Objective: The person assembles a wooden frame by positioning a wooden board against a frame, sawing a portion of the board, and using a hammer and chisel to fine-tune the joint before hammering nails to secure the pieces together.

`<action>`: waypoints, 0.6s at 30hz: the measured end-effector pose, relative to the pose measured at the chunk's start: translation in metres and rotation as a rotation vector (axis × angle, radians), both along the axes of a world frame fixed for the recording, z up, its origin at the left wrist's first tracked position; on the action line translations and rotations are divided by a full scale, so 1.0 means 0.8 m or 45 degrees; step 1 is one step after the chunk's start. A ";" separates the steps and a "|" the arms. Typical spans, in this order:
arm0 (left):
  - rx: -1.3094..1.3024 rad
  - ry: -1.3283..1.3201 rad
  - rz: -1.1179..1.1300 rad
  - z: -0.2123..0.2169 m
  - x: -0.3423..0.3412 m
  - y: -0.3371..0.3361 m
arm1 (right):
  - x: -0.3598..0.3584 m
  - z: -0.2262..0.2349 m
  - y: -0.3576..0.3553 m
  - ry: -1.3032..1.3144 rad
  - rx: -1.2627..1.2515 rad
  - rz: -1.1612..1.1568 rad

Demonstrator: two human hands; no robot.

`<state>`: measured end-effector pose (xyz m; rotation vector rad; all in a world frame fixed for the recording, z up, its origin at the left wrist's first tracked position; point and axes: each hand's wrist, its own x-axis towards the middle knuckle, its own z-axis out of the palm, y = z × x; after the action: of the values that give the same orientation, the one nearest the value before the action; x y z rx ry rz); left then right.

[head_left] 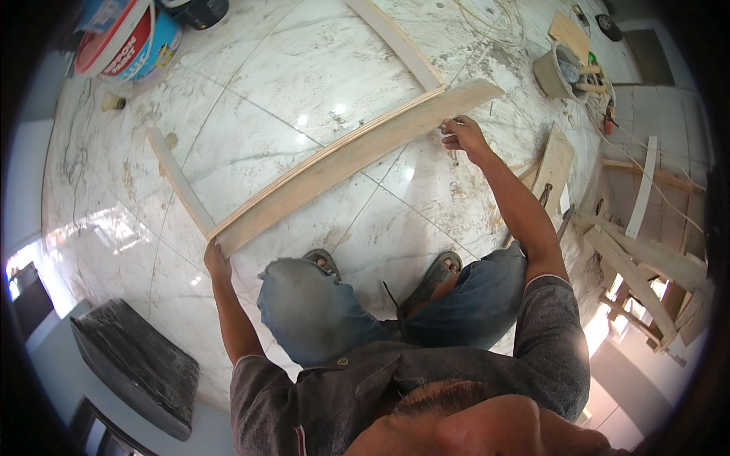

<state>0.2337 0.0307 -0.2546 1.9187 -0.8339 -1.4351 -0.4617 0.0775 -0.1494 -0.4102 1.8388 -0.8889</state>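
Observation:
A long light wooden plank (346, 163) lies slantwise across the floor before me, its right end farther away. Along its far edge runs a thin wooden strip (319, 156). My left hand (217, 260) is closed on the plank's near left end, its fingertips mostly hidden. Close to the plank's lower edge, toward its right end, my right hand (465, 140) has its fingers pinched together; what they hold, if anything, is too small to make out. Two shorter boards, a left one (180, 182) and a right one (399, 45), extend away from the strip's ends, forming a three-sided frame.
Paint buckets (129, 45) stand far left, with a brush (113, 102) nearby. A tool bucket (559, 72) and cables (494, 30) are far right. Loose planks (553, 167) and a wood pile (646, 266) lie right. A dark wrapped slab (137, 365) is at lower left.

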 end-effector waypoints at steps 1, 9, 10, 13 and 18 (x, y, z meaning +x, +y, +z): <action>0.058 0.077 0.122 0.012 -0.020 -0.004 | -0.011 0.009 0.007 0.056 0.075 0.051; 0.165 -0.007 0.141 0.061 -0.057 -0.013 | -0.056 0.013 0.074 0.888 -0.214 0.405; 0.172 -0.051 0.117 0.067 -0.062 -0.013 | -0.061 0.008 0.083 1.021 -0.315 0.434; 0.168 -0.110 0.091 0.058 -0.057 -0.009 | -0.054 0.011 0.079 0.644 -0.118 0.165; 0.043 -0.109 0.031 0.006 0.008 0.010 | -0.046 -0.037 0.039 -0.304 -0.289 -0.462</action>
<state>0.2399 0.0383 -0.2501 2.0209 -0.8277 -1.3693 -0.4982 0.1090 -0.1789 -0.0996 1.6212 -1.3421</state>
